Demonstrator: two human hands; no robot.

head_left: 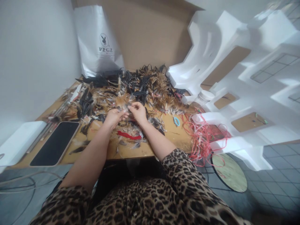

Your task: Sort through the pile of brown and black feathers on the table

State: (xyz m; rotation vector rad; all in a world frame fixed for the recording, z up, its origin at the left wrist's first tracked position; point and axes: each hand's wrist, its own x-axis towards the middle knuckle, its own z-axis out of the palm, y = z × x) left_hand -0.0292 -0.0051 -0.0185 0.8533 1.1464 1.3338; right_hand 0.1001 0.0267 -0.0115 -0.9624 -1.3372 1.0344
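Note:
Both hands meet over the middle of a wooden table, with brown feathers (123,101) at their fingertips. My left hand (115,117) is closed in a pinch on the feathers from the left. From the right, my right hand (138,112) pinches at the same small bunch with thumb and forefinger. The feathers' lower ends are partly hidden by the fingers. Just below the hands lies a red strip (129,135) among loose feather bits. Behind them spreads a wide heap of black feathers (140,82) and brown feathers (161,82).
A phone (55,143) and a white box (22,142) lie at the left. Behind stands a silver bag (96,40). To the right are a blue ring (176,121), tangled pink string (203,137) and large white foam packing (255,137). A round stool (229,172) stands below.

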